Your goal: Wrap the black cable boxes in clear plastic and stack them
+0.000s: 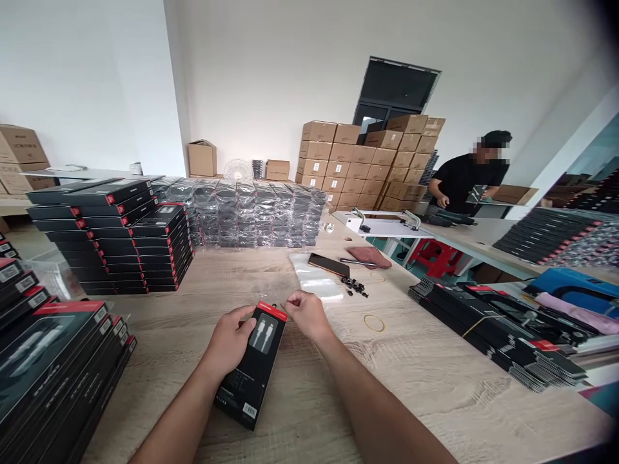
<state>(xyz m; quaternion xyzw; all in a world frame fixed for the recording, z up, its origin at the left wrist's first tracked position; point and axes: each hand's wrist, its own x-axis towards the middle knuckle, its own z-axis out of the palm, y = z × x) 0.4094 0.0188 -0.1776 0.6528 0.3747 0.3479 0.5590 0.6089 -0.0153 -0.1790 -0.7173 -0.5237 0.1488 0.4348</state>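
A slim black box with a red top strip and a picture of a white cable (252, 367) lies on the wooden table (411, 374) in front of me. My left hand (231, 340) wraps round its left edge near the top. My right hand (305, 312) pinches at the box's top right corner, fingers closed; what they grip is too thin to make out. Clear plastic sleeves (316, 278) lie just beyond my right hand.
Stacks of the same black boxes (126, 235) stand at the left, near left (53, 367) and right (493, 322). Wrapped bundles (251, 212) line the back. A phone (329, 265), small black clips (355, 287) and a rubber band (374, 323) lie nearby. A person in black (464, 177) works at another table.
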